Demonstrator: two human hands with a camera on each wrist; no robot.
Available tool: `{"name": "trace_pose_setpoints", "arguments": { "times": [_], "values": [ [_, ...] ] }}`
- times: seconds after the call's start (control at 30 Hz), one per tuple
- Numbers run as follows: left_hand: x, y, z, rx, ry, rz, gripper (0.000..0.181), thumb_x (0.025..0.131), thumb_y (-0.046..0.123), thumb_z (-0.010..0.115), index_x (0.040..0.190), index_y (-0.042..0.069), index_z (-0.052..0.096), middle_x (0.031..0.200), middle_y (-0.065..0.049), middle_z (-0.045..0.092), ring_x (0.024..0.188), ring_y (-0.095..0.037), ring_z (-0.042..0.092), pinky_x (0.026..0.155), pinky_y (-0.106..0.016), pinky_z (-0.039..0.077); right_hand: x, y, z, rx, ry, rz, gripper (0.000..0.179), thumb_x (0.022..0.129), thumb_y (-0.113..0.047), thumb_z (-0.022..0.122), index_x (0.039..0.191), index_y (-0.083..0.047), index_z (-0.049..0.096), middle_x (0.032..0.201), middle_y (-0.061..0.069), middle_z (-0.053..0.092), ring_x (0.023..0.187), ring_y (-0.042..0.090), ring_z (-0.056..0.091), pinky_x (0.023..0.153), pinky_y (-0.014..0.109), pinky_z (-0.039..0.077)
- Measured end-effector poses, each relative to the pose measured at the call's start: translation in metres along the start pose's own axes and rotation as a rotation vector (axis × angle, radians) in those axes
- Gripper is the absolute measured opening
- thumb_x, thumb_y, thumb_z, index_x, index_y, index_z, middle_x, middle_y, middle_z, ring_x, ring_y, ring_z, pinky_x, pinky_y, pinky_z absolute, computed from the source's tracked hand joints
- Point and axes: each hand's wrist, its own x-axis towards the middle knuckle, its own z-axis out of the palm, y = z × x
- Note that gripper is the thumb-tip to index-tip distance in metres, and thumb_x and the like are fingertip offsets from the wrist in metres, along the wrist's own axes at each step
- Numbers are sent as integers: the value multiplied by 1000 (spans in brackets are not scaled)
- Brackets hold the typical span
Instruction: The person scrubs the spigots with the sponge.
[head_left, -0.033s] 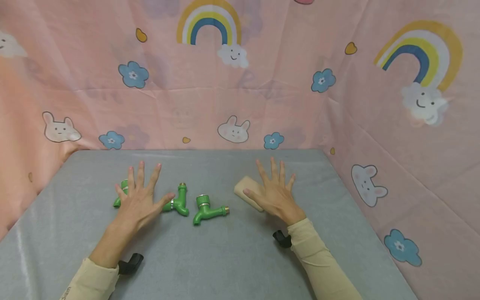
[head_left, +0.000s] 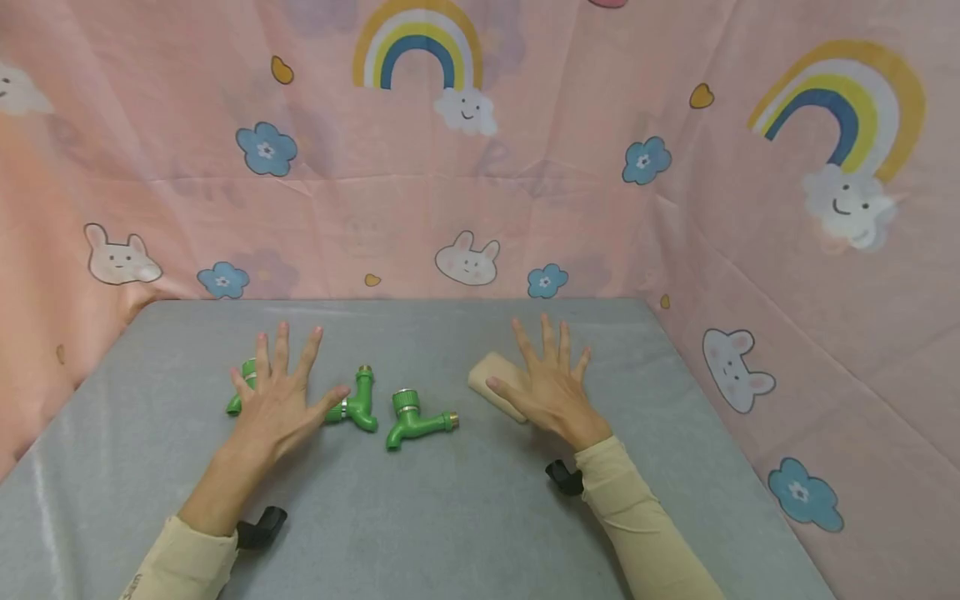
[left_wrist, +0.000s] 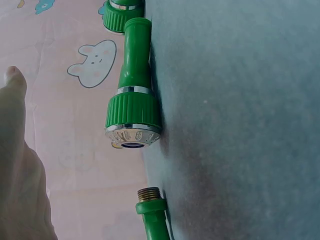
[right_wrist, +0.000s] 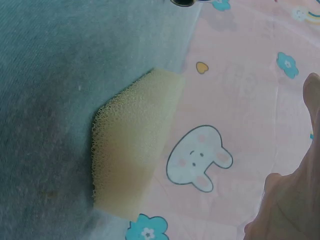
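Fingers spread wide, my left hand (head_left: 277, 408) hovers over the left side of the table, holding nothing. Behind it a green tap (head_left: 250, 371) is mostly hidden. By its thumb lies a second green tap (head_left: 363, 400), partly covered; the left wrist view shows a ribbed green tap knob (left_wrist: 133, 110) with a silver end. A third green tap (head_left: 420, 427) with a brass threaded end lies near the middle. My right hand (head_left: 558, 392), also spread and holding nothing, is above and beside a beige sponge (head_left: 495, 379), which appears whole in the right wrist view, apart from the hand.
A grey cloth-covered table (head_left: 420, 525) lies under everything. A pink printed curtain (head_left: 360, 225) rises behind it and along both sides. Black wrist mounts (head_left: 262, 527) stick out from both sleeves.
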Motion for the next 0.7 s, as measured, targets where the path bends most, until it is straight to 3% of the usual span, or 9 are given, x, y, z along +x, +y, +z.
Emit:
{"name": "trace_pose_setpoints", "arguments": {
  "times": [0.43, 0.6, 0.7],
  "values": [
    [-1, 4, -1, -45, -28, 23, 92, 97, 70, 44, 164, 25, 0, 169, -22, -14, 153, -55, -11, 106, -88, 0, -1, 2, 3, 3, -9, 5, 97, 90, -77, 47, 163, -34, 2, 171, 17, -9, 155, 44, -19, 112, 82, -8],
    [1, 12, 5, -101, -23, 69, 90, 99, 61, 52, 164, 24, 3, 169, -24, -4, 154, -53, -4, 114, -81, 8, -1, 3, 1, 11, -39, 3, 98, 90, -73, 54, 164, -30, 6, 170, 19, -9, 155, 46, -17, 113, 82, -8],
    [2, 22, 12, -130, -33, 112, 91, 97, 55, 59, 164, 23, 7, 169, -24, 5, 154, -52, 2, 116, -78, 14, -1, 5, 1, -20, -73, -21, 100, 88, -66, 63, 164, -25, 12, 170, 24, -3, 155, 51, -9, 113, 83, -3]
  ]
}}
